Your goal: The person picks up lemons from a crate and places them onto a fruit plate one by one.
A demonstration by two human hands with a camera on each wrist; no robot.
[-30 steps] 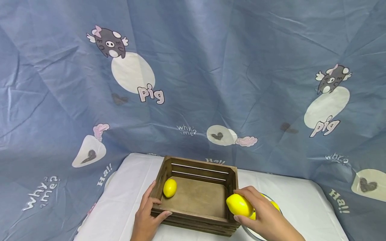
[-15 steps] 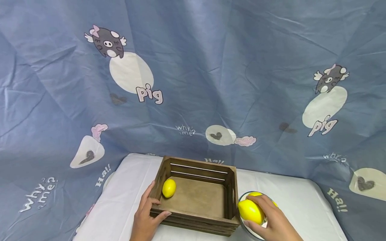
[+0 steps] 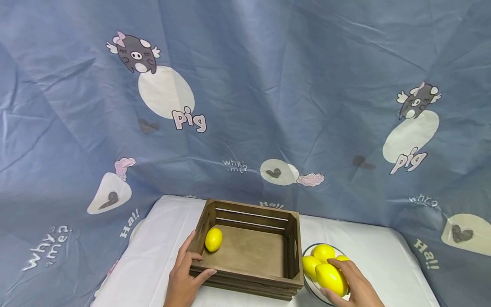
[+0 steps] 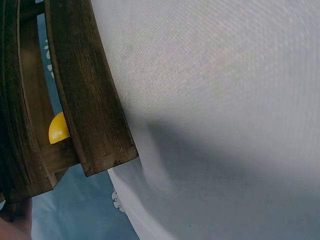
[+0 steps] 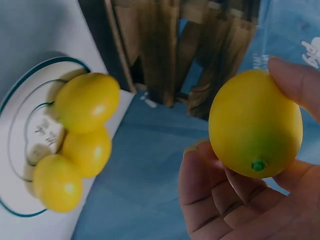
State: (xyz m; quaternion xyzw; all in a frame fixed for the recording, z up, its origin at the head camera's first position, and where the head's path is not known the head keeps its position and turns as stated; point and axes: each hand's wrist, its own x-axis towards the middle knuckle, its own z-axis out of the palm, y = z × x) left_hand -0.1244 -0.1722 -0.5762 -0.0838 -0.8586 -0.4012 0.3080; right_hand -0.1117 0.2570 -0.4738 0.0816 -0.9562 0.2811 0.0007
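My left hand (image 3: 183, 277) holds the front left corner of a brown slatted wooden crate (image 3: 249, 279), thumb along the front rim. Inside, by its left wall, lies one yellow lemon (image 3: 213, 239), partly seen through the slats in the left wrist view. My right hand (image 3: 354, 283) grips another lemon (image 5: 256, 125) between thumb and fingers, over a white plate (image 5: 17, 192) with a green rim. Three lemons rest on that plate: one at the back (image 3: 323, 252), one at the left (image 3: 310, 265), and one partly hidden behind the hand (image 3: 342, 258).
A white cloth (image 3: 383, 251) covers the table. The plate stands close against the crate's right side. Behind and around the table hangs a blue curtain (image 3: 238, 106) printed with pigs and words.
My right hand, holding its lemon, has moved right and toward me, from beside the crate's right wall to over the plate. The left hand keeps its place on the crate.
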